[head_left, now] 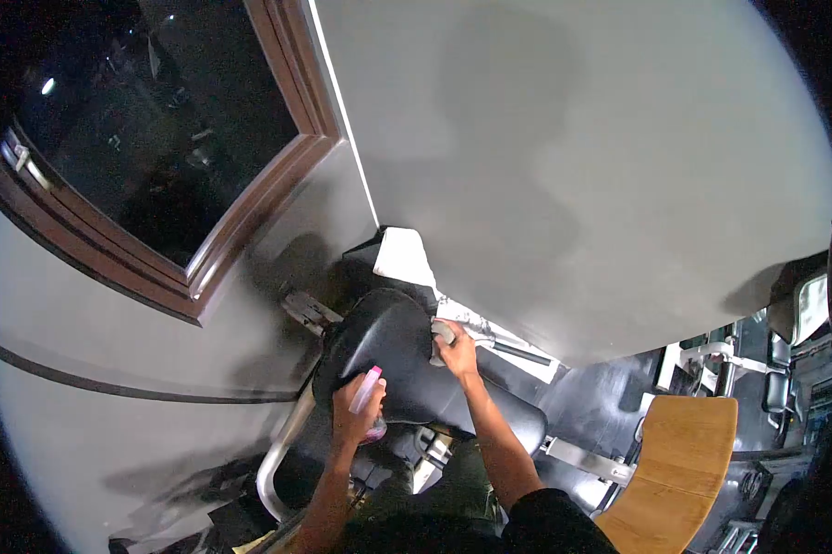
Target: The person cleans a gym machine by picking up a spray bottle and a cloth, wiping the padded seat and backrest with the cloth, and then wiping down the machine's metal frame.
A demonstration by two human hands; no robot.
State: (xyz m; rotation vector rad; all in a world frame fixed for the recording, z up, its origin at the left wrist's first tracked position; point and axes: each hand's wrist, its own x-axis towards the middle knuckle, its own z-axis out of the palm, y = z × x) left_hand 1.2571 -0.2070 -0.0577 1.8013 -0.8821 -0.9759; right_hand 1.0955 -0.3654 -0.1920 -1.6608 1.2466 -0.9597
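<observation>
My left hand (346, 417) is closed around a spray bottle (367, 390) with a pink and white top; part of its body shows below my fingers. It is over the near left side of a black padded gym bench (393, 342). My right hand (458, 354) grips a light grey cloth (442, 331) at the pad's right edge. The cloth appears to touch the pad, and some of it is hidden by my fingers.
Behind the pad, a white cloth (404, 256) hangs in the wall corner. A brown-framed window (319, 138) is at the upper left. A curved metal tube (270, 471) runs beside the bench. To the right are a tan wooden board (688, 452) and other gym equipment (711, 355).
</observation>
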